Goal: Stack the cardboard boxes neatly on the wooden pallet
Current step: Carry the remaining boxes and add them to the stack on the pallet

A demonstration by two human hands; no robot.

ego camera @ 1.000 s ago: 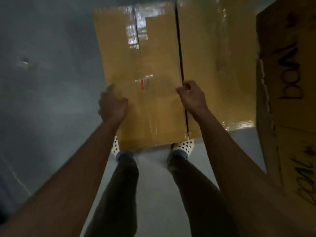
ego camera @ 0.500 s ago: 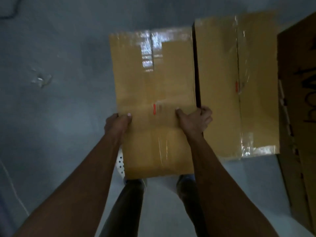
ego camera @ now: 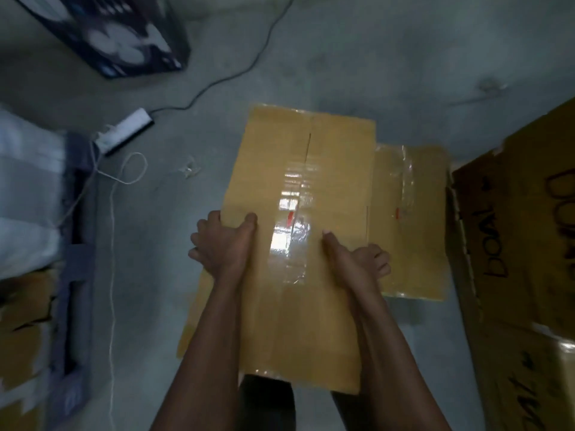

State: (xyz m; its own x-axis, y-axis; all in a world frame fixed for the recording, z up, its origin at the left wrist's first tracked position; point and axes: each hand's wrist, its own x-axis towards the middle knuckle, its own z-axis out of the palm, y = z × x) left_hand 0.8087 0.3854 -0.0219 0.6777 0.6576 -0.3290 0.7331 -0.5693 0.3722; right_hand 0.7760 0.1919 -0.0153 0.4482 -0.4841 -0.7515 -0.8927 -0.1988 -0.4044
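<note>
Your left hand (ego camera: 222, 244) and right hand (ego camera: 357, 259) gripped the side edges of the taped tan cardboard box (ego camera: 295, 321); a second taped box (ego camera: 413, 228) lay just right of it.

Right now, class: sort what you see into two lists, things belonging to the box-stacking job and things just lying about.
Job: held cardboard box, left hand, right hand, taped floor box, lettered box.
Lying about: power strip, black cable, white cord, dark printed carton.
</note>
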